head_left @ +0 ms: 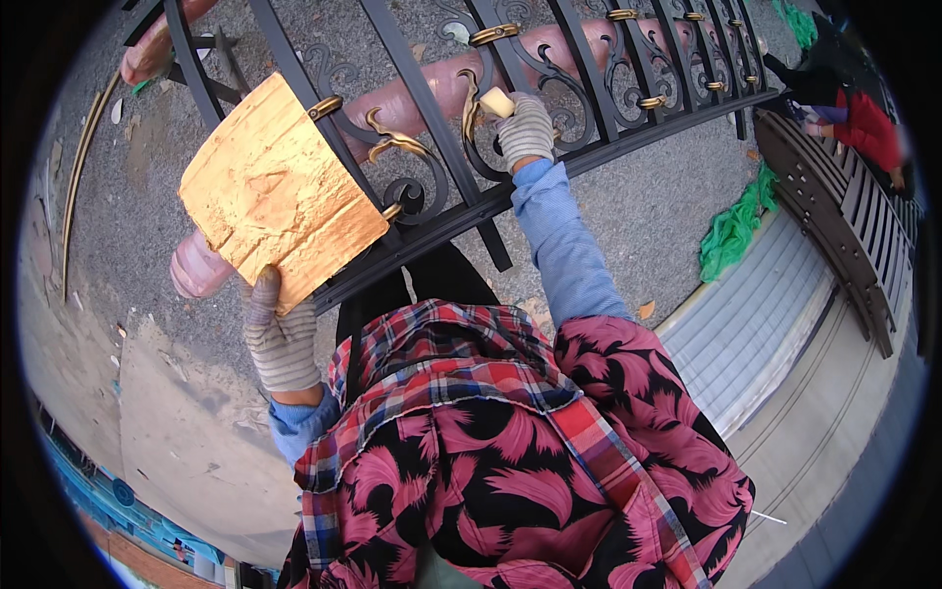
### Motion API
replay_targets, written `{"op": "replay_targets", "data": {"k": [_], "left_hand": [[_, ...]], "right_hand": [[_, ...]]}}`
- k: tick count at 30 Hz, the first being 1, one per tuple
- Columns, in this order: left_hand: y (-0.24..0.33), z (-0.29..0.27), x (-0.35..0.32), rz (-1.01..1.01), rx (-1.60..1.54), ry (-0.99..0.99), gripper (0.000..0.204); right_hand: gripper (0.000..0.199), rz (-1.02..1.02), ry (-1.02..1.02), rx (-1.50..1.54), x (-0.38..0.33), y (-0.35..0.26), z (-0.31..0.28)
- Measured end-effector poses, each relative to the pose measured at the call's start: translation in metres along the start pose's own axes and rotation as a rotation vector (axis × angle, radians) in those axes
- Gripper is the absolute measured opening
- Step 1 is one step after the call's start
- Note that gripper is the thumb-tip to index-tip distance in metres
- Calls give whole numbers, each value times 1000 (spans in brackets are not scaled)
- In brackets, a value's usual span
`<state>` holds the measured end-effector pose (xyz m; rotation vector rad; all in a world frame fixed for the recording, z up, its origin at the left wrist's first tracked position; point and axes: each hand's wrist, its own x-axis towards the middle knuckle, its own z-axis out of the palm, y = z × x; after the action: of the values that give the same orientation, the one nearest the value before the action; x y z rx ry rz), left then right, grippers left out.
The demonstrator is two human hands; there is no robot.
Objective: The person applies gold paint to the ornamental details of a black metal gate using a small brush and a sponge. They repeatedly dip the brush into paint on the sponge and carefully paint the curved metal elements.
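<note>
- Presently, in the head view, the left hand (277, 339) grips a gold-coated board (285, 187) by its lower edge, over the left part of a black railing (581, 69).
- The right hand (527, 130) pinches a pale block (497, 102) beside a gilded scroll (469, 118).

Gaps open between the railing bars (586, 74), but scrollwork (407, 144) and the golden board (280, 187) block some.

Two hands (280, 339) (527, 133); one golden board (280, 191); one pale block (497, 102).
</note>
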<state>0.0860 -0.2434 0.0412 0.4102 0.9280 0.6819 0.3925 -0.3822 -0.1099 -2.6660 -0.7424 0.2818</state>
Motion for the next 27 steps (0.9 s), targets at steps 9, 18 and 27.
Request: {"op": "replay_targets", "data": {"k": [9,18,27], "left_hand": [[0,2,-2,-7,-7,19,55],[0,9,-6,16,22,17,54],[1,7,-2,25,37,-5,58]], "right_hand": [[41,96,-114,46,6,-2,-13],[37,-150,-334,-72,-15,-16,-7],[32,135,300,334,-22,16,-60]]}}
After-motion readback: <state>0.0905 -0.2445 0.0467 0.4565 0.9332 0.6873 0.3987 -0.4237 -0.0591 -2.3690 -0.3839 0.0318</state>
